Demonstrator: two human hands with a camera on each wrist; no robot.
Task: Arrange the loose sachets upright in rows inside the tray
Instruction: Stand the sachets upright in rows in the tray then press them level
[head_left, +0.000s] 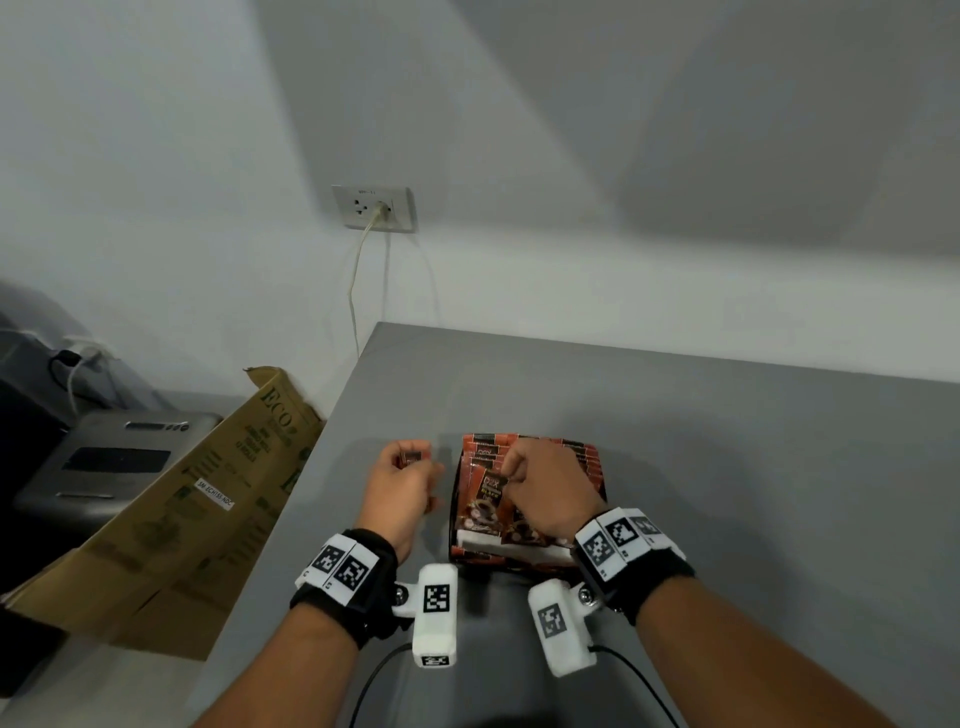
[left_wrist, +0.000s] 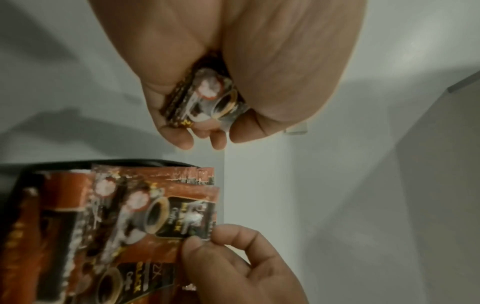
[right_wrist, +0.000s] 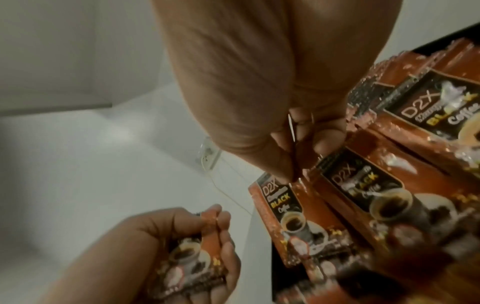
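The right hand's fingers (right_wrist: 283, 158) are pinched together on the top corner of one sachet (right_wrist: 293, 216), thumb against forefinger, with the other fingers curled in behind. That sachet stands at the left end of the tray (head_left: 457, 519), its printed face with the coffee cup turned toward the person. The right hand (head_left: 550, 493) sits over the near left part of the tray, knuckles up.

The left hand's fingers (left_wrist: 182, 139) are curled round a small bundle of sachets (left_wrist: 205, 98), squeezing it against the palm so that only its ends show. The left hand (head_left: 402, 483) hangs just beside the tray's left wall, above the counter (head_left: 727, 467), apart from the right hand.

Inside the tray more orange-and-black sachets (head_left: 582, 457) stand packed in rows toward the far side and the right; those nearest the person lean and overlap, and how many there are I cannot tell. The tray is dark-walled and rests on the grey counter, near its front edge.

Both wrists wear black bands with white marker blocks. To the left of the counter a flattened cardboard box (head_left: 171, 519) leans against its edge, with a grey machine (head_left: 114, 462) behind it. On the white wall a socket (head_left: 374, 208) has a pale cable hanging from it.
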